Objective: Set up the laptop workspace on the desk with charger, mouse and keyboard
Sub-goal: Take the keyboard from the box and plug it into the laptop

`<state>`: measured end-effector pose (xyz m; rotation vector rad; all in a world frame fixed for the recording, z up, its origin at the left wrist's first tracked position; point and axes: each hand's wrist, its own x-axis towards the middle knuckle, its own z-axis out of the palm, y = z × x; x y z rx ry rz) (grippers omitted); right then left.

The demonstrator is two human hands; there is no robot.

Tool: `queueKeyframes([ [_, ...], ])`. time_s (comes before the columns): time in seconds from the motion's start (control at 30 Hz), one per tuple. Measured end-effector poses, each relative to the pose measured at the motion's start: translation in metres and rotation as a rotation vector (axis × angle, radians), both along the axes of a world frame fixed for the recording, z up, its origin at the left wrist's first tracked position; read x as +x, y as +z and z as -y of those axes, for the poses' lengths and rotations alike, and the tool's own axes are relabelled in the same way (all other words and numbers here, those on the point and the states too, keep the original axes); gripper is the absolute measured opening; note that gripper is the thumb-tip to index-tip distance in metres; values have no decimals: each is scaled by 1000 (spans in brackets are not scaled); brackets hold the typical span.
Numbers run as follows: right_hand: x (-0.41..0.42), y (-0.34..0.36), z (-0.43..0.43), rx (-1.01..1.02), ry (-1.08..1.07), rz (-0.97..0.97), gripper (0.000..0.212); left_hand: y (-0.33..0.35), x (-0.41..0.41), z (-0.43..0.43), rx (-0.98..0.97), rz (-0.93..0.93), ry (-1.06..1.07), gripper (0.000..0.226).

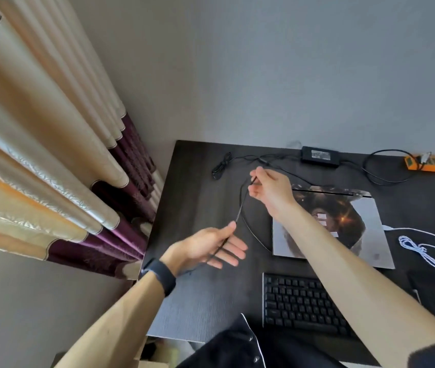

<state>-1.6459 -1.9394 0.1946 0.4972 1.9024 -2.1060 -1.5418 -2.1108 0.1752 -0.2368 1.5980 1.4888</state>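
Here, dark desk (197,192) beside curtain (51,160).

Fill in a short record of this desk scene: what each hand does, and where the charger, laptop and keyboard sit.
left hand: pinches the black cable
right hand: pinches the same cable farther away
charger brick: far edge of the desk
laptop: closed, flat, partly under the right forearm
keyboard: near edge, in front of the laptop
white cable: coiled, right of the laptop
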Motion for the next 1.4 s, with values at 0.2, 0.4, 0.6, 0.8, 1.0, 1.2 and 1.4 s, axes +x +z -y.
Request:
queueKeyframes([
  [0.2,9,-28,-8,135,223,215,24,-23,-7,7,308,68,861,28],
  [0.4,95,-60,1,260,860,292,26,-17,-35,23,517,195,1301,34],
  [0.6,114,-78,-8,194,854,293,20,-34,-41,29,412,140,1312,34],
  [0.8,92,-75,-43,167,546,244,17,-65,-32,46,-11,26,1220,23],
  [1.0,78,-67,-72,316,554,262,18,-81,-35,60,-218,-31,1228,22],
  [1.2,82,-66,-94,354,394,162,13,-99,-25,48,-826,-88,714,59],
  [1.4,85,-69,-85,460,310,31,15,-74,-14,-35,-684,-931,-56,47],
])
